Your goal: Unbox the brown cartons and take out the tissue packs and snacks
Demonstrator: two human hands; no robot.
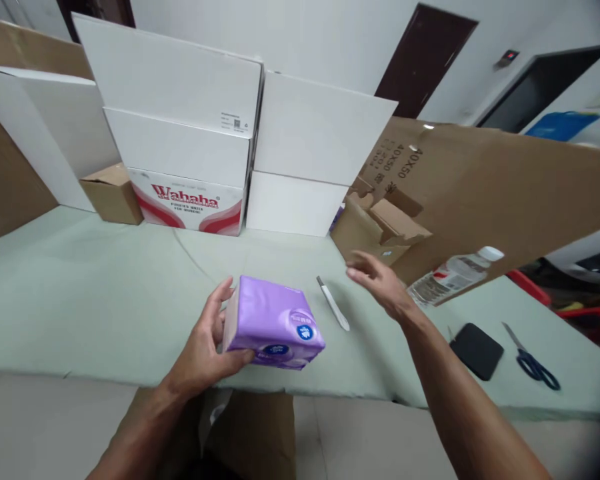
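Note:
My left hand (213, 337) grips a purple pack of tissues (275, 317) by its left end, thumb on the near side, fingers behind. The pack is held at the front of the table, its blue round logos facing me. My right hand (380, 283) is raised over the table with its fingers apart and nothing in them. It is nearest to an open cardboard box (363, 227), just beyond the fingertips. Between the two hands lies a slim white-handled tool (334, 305) with a dark tip, probably a cutter.
White Wahaha cartons (190, 200) and a small brown box (113, 200) line the back of the table (80, 293). At the right are a water bottle (453, 275), a black flat pad (477, 350) and scissors (530, 363). A tall cardboard panel (480, 180) borders that side.

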